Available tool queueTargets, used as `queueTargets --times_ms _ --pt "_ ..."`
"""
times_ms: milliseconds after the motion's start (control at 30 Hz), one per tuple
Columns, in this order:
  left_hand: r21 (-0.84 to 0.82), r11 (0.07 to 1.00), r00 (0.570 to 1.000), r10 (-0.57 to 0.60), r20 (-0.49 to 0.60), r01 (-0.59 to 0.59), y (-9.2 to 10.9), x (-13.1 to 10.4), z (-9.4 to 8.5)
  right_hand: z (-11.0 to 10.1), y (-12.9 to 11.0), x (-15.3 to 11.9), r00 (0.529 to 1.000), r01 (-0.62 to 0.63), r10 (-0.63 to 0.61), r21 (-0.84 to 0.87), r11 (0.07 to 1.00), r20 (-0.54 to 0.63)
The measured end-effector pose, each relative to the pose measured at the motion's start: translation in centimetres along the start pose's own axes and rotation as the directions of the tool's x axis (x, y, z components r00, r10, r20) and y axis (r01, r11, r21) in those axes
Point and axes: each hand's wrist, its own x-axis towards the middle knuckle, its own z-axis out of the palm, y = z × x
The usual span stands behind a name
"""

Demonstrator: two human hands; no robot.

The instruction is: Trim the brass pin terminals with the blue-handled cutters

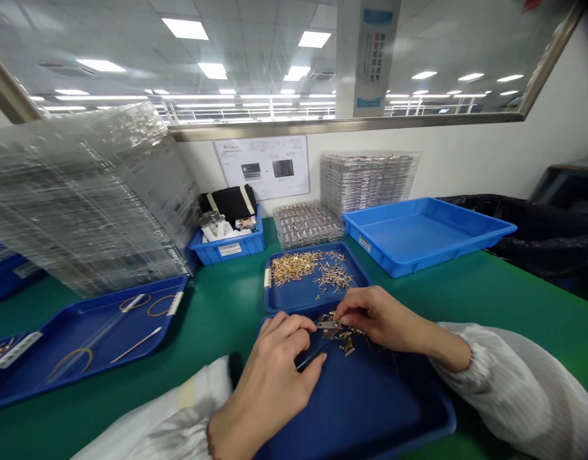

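Note:
Small pliers (328, 326) with silver jaws and dark handles are gripped in my left hand (277, 364), with the thumb and fingers curled round the handles. At the jaws, my right hand (382, 317) has its thumb and forefinger pinched together; what sits between those fingertips is too small to make out. Both hands are over the near dark blue tray (365, 402). Loose small gold metal pins (346, 344) lie in it below the jaws, partly hidden by the hands. Just behind, a second blue tray (294, 300) carries a spread heap of gold pins (294, 267).
At left, a blue tray (106, 348) holds rubber bands and a cotton swab (136, 345). Tall stacks of clear plastic trays (83, 191) rise behind it. A blue bin (229, 249) of supplies, more clear trays (370, 179) and a large blue tray (428, 230) line the back.

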Motion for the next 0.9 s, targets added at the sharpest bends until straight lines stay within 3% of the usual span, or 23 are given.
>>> queueTargets --times_ms 400,633,733,833,900 --pt "-0.018 0.999 0.997 0.04 -0.067 -0.042 0.06 0.03 -0.09 0.21 -0.2 -0.11 1.0 -0.015 0.015 0.016 1.0 -0.026" --pt "-0.061 0.988 0.967 0.124 -0.222 -0.141 0.45 0.26 -0.15 0.16 -0.91 0.01 0.98 0.024 0.002 0.129 0.991 -0.198" --pt "-0.119 0.984 0.958 0.094 -0.272 -0.13 0.54 0.27 -0.14 0.27 -0.89 0.21 0.97 0.008 0.063 0.288 0.958 -0.234" --pt "-0.193 0.978 0.967 0.032 -0.251 -0.082 0.41 0.26 -0.15 0.31 -0.81 0.34 0.972 -0.049 0.136 0.402 0.914 -0.19" --pt "-0.206 0.976 0.978 0.024 -0.207 -0.067 0.28 0.25 -0.19 0.19 -0.86 0.27 0.981 -0.054 0.11 0.319 0.946 -0.16"
